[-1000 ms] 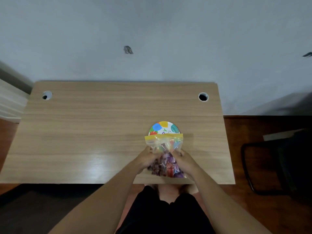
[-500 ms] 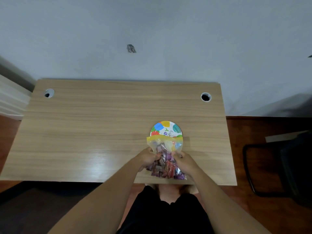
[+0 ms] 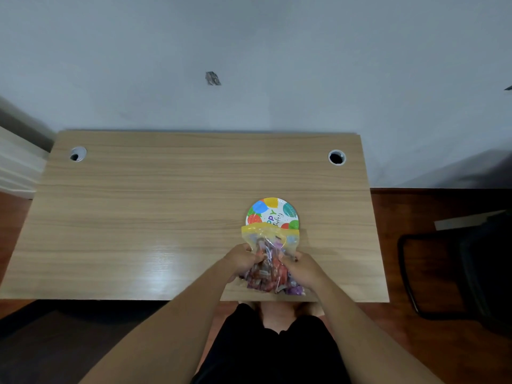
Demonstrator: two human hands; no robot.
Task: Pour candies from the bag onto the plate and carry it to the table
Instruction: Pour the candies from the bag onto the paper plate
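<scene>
Nearest, the left hand [image 3: 240,260] and right hand [image 3: 303,268] each grip a side of a clear plastic zip bag with a yellow seal strip [image 3: 270,254], full of wrapped candies. Beyond it, a round balloon-printed paper plate [image 3: 273,213] looks empty: pouring not begun, carrying remains. Light wooden desk [image 3: 166,206]; pale wall [image 3: 277,65] behind.

Balloon-print plate [image 3: 273,214]; yellow-topped clear bag [image 3: 270,239]

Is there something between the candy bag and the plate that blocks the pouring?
Nothing visible does. The bag, gripped by the left hand and right hand, already overlaps the plate's near edge, yellow top toward it.
</scene>
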